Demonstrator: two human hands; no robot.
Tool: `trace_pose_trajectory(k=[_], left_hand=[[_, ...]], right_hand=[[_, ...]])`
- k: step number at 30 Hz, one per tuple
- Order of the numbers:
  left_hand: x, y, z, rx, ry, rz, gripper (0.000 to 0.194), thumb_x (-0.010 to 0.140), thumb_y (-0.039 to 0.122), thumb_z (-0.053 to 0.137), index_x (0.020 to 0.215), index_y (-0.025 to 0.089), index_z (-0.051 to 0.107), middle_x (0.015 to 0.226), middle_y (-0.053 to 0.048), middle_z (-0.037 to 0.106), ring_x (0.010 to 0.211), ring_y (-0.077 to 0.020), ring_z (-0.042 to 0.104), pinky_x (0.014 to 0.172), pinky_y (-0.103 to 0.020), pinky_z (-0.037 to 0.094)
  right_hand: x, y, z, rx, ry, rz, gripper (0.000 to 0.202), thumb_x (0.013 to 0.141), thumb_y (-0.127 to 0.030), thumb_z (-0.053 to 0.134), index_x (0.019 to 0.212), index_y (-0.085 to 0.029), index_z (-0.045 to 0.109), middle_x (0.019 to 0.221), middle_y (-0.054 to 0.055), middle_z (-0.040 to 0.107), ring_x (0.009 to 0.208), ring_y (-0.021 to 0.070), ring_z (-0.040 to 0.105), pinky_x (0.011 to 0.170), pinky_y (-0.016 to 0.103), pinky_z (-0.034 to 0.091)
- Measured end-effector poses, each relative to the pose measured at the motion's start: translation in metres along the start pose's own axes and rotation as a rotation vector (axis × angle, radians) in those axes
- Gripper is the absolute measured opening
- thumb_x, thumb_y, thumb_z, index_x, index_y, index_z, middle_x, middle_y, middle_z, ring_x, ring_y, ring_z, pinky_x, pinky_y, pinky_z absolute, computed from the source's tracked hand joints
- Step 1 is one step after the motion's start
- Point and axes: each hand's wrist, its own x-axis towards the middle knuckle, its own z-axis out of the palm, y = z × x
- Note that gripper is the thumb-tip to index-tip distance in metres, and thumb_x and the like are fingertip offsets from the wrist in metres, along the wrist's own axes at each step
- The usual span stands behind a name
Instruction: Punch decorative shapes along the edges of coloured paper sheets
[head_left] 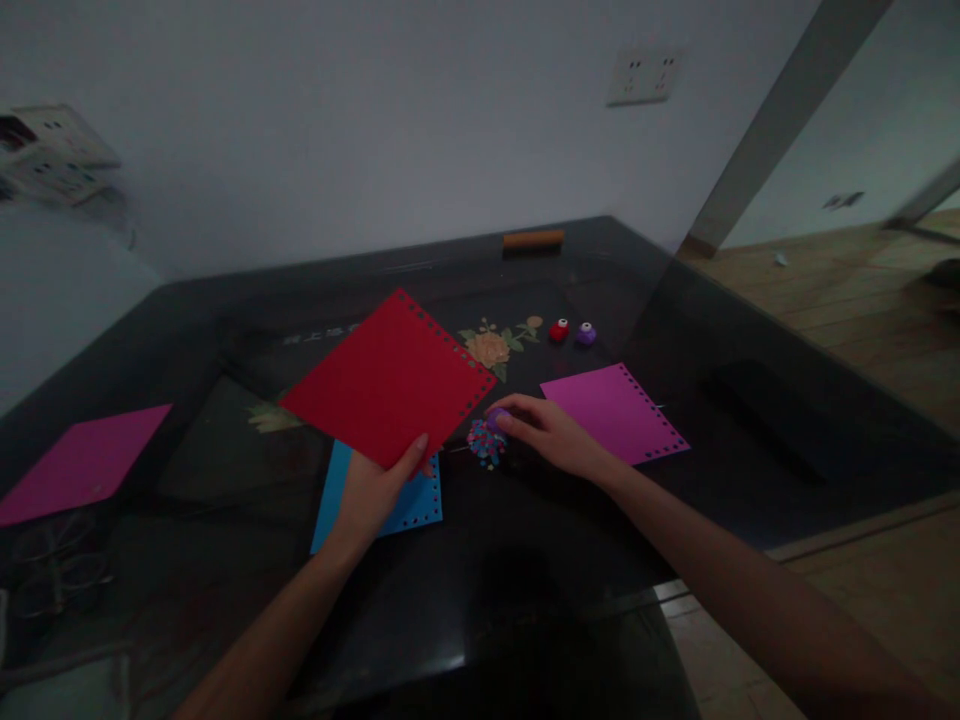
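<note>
In the head view, the left hand [375, 490] pinches the red sheet [382, 375] by its near corner, above the blue sheet [421, 508]; it looks light, bendable, easily creased, best held by an edge. The right hand [547, 430] grips a purple toy [496, 417], probably light and hard, at the confetti [487, 446]. Pale lettering [322, 333] on the surface [525, 540], far left, is unreadable.
</note>
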Motion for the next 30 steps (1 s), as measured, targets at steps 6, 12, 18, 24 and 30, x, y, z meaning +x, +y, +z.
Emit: trace_pose_trajectory(k=[6,12,18,24,30], left_hand=[[0.002,0.002,-0.002,0.01,0.006,0.013,0.031,0.077,0.043,0.058,0.058,0.02,0.06,0.057,-0.002,0.064,0.057,-0.0192,0.06,0.064,-0.031,0.05],[0.006,-0.001,-0.001,-0.051,0.03,0.015,0.029,0.075,0.043,0.061,0.059,0.019,0.059,0.056,-0.002,0.063,0.055,-0.0186,0.058,0.062,-0.03,0.049],[0.009,-0.006,0.0,-0.062,-0.005,0.034,0.033,0.078,0.045,0.058,0.058,0.019,0.058,0.057,-0.003,0.064,0.057,-0.0192,0.06,0.063,-0.03,0.049],[0.008,-0.007,-0.001,-0.069,-0.008,0.082,0.033,0.077,0.047,0.058,0.058,0.02,0.058,0.056,-0.003,0.064,0.057,-0.0208,0.061,0.062,-0.031,0.049],[0.006,-0.001,-0.002,-0.094,-0.017,0.115,0.033,0.077,0.046,0.058,0.058,0.02,0.059,0.056,-0.004,0.065,0.058,-0.0217,0.062,0.064,-0.032,0.05]], right_hand=[[0.0,-0.002,-0.001,0.142,-0.007,0.062,0.033,0.077,-0.029,0.067,0.109,-0.022,0.06,0.1,0.003,0.065,0.086,0.0156,0.061,0.076,0.032,0.05],[0.002,0.004,-0.003,0.221,0.061,0.02,0.045,0.062,-0.021,0.078,0.104,-0.022,0.061,0.098,0.002,0.064,0.093,0.0163,0.06,0.088,0.035,0.046],[0.002,0.002,-0.002,0.267,0.149,0.118,0.043,0.063,-0.022,0.075,0.103,-0.022,0.061,0.089,0.001,0.064,0.087,0.0171,0.061,0.079,0.034,0.049],[0.001,0.002,0.002,0.263,0.203,0.125,0.045,0.06,-0.025,0.077,0.102,-0.021,0.059,0.084,0.0,0.062,0.08,0.0158,0.06,0.069,0.03,0.05],[0.002,0.0,-0.007,0.246,0.268,0.033,0.041,0.062,-0.028,0.076,0.099,-0.021,0.059,0.092,0.003,0.065,0.087,0.0178,0.062,0.076,0.034,0.051]])
